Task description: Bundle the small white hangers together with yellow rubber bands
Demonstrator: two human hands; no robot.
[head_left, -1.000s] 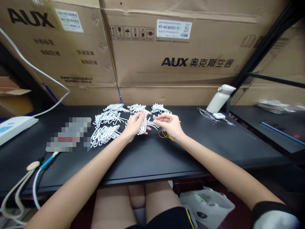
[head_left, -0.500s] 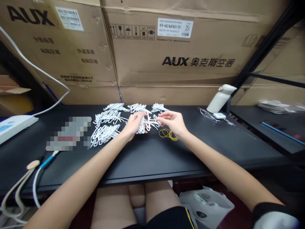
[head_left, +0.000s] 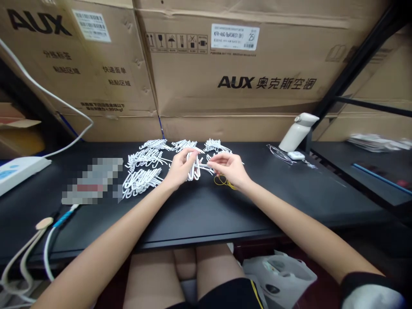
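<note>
A small bundle of white hooks (head_left: 193,171) is gripped in my left hand (head_left: 180,167), thumb on top. My right hand (head_left: 230,168) pinches the thin ends of white hooks just right of that bundle. Several piles of white hooks lie around them on the black table: one at the lower left (head_left: 141,182), one above it (head_left: 144,158), and others along the back, such as the pile (head_left: 213,145) behind my right hand. Yellow rubber bands (head_left: 223,182) lie beneath and beside my right hand, partly hidden by it.
Large cardboard boxes (head_left: 238,103) stand behind the black table (head_left: 199,214). A white bottle (head_left: 296,132), glasses (head_left: 280,155) and a small white case (head_left: 296,156) are at the right. On the left are a blurred-out flat object (head_left: 93,180), a power strip (head_left: 22,169) and cables.
My right hand has moved slightly left, closer to my left hand. The hook that stood apart between the hands now sits against the bundle in my left hand.
</note>
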